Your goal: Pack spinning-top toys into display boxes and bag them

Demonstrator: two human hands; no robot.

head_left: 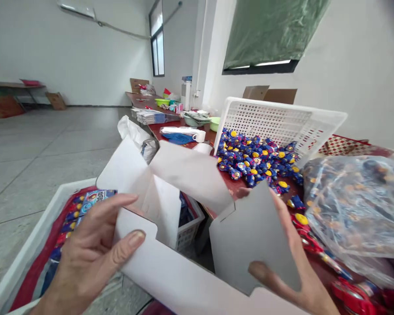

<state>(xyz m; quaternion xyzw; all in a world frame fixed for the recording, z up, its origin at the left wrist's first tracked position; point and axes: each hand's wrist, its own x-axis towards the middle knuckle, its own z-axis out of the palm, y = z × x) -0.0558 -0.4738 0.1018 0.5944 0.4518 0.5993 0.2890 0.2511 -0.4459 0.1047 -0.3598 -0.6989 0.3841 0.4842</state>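
Between my two hands is a partly folded cardboard box (184, 280), plain white inside, with its flaps standing up and apart. My left hand (92, 245) pinches a tab at the box's left side, thumb on the near face and fingers behind. My right hand (295, 267) grips a right-hand flap (249, 236), thumb on its near face and fingers round the far edge. The box's printed outer side is mostly hidden from me. Small blue toys (256, 157) with yellow round parts lie just beyond my right hand, spilling from a tipped white basket (282, 118).
A clear plastic bag (354, 205) of toys and several red toys (357, 293) lie at the right. At the left stands a white crate (62, 197) holding colourful boxes. Along the dark red table are a white mug (199, 136), stacked flat cartons (151, 116) and green bowls (214, 124).
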